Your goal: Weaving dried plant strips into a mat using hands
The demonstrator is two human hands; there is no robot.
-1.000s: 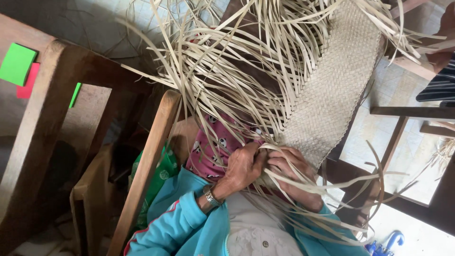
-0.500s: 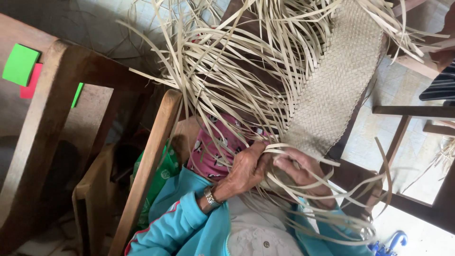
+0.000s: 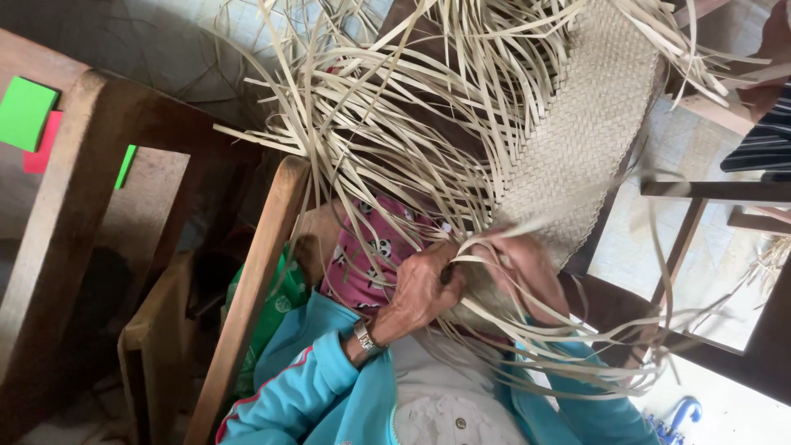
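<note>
- Compared with half a second before, both hands have come closer to each other and a little higher, and the loose strips over the right hand have bent into new curves.
- Left hand (image 3: 418, 288) is closed around a few pale strips (image 3: 387, 156) near the lower end of the woven band (image 3: 577, 140); the fingers are curled tight, and the thumb side touches the bundle.
- On the left wrist sits a metal wristwatch (image 3: 363, 339), just above the turquoise sleeve (image 3: 313, 387).
- Right hand (image 3: 527, 268) lies just beside the left one, partly hidden under curved strips and blurred by motion; it seems to be closed on strips too, but I cannot tell exactly how far the fingers are shut.
- The woven band goes from the two hands up and to the right, toward the top edge of the view; its plaited part is flat and dense.
- Many unwoven strips spread out from the band to the left and upward like a fan, and some long ones loop below the hands, across the lap.
- Behind the hands shows a pink cloth (image 3: 371, 247) with small printed figures, and beside it something green (image 3: 276, 305).
- A wooden chair frame (image 3: 255, 280) stands to the left of the person, its rail running diagonally.
- Farther left is a brown wooden piece of furniture (image 3: 66, 214), with a green paper (image 3: 25, 111) and a pink one (image 3: 41, 148) on the surface behind it.
</note>
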